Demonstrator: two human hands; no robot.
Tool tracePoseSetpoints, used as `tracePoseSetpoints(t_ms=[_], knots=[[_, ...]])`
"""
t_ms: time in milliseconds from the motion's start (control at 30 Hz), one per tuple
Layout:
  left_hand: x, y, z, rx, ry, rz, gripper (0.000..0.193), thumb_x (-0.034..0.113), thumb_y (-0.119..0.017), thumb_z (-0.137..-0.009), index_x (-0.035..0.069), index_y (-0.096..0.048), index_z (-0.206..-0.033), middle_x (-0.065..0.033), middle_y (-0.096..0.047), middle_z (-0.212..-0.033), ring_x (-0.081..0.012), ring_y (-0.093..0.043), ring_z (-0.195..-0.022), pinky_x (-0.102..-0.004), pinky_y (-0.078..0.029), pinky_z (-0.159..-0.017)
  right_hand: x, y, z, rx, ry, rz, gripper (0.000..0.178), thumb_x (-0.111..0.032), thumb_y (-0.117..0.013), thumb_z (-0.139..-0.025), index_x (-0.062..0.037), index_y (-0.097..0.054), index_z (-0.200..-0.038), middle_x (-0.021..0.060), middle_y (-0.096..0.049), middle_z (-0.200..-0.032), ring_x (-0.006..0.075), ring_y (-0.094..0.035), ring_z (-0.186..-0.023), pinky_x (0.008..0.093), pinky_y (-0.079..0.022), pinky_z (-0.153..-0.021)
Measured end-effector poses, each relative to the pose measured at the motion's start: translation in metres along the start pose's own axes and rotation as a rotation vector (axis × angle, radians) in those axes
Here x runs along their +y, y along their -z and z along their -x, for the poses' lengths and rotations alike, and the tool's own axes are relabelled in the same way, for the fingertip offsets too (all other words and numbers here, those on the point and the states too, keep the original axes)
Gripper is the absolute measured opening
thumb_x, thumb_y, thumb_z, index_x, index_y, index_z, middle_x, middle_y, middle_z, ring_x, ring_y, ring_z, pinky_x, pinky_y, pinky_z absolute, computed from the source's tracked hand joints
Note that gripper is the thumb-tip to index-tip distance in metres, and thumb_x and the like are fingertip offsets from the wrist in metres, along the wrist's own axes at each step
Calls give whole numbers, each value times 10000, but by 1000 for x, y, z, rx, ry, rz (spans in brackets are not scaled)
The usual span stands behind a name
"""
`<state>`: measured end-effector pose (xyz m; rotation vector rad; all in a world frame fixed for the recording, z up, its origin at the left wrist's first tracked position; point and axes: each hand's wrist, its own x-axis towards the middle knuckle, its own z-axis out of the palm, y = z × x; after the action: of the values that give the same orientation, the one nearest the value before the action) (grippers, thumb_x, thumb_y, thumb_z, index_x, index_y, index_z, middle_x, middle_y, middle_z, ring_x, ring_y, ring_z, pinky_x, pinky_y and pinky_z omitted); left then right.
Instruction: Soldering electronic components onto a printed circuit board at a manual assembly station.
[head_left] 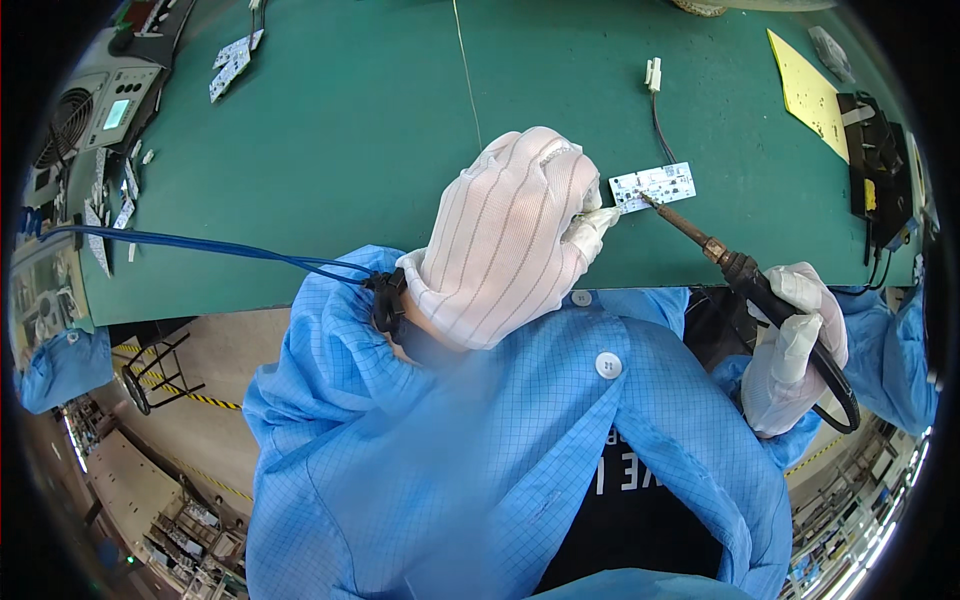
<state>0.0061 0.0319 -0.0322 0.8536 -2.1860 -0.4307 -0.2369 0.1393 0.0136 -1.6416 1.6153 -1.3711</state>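
A white circuit board [668, 182] lies on the green table mat, with dark leads running up to a white plug [653, 76]. My right hand [797, 345], gloved, grips a soldering iron [748, 272] by its dark handle, and the iron's tip meets the board near its middle. Closed at the board's left end, my left hand [515, 235] wears a striped white glove with covered fingertips. A thin solder wire [465, 60] runs down from the far edge into that hand; where it leaves the fingers is hidden. A black wrist strap [386, 300] with a blue cord circles my left wrist.
White board pieces [232, 68] sit at the far left, and more board strips [125, 205] lie by a device with a lit display [117, 114]. To the right are a yellow sheet [808, 95] and a black iron stand [880, 165]. The blue cord [200, 238] crosses the left side.
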Motion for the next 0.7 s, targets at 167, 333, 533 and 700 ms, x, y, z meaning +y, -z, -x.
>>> tracePoseSetpoints(t_ms=[167,333,533,700], knots=[[0,0,-2,-2,6,20,273,97,-797,-708,66,-567,-852,-100,-631,-867,-293,-633,-868,-391,-522,-780,-1,0,0,7,-22,-7,398,-369,-615,-965,19,-672,-1034,129,-630,-792,160,-591,-656,269,-443,-581],[2,5,-4,-83,38,-10,257,104,-791,-713,66,-567,-833,-93,-627,-849,-287,-630,-845,-386,-518,-753,-2,-2,2,23,-16,-18,399,-371,-619,-964,18,-672,-1036,124,-626,-781,158,-587,-647,267,-441,-576],[4,4,-5,-105,104,1,225,107,-784,-723,71,-574,-796,-77,-622,-826,-269,-629,-834,-372,-513,-713,-1,-5,7,36,27,17,392,-367,-608,-973,13,-671,-1042,100,-623,-734,156,-585,-626,271,-439,-566],[4,2,-5,-33,52,15,212,111,-780,-727,74,-585,-800,-73,-626,-821,-266,-629,-841,-366,-511,-706,-1,-5,11,33,77,52,402,-374,-601,-982,14,-660,-1064,108,-629,-731,166,-596,-631,279,-451,-566]])
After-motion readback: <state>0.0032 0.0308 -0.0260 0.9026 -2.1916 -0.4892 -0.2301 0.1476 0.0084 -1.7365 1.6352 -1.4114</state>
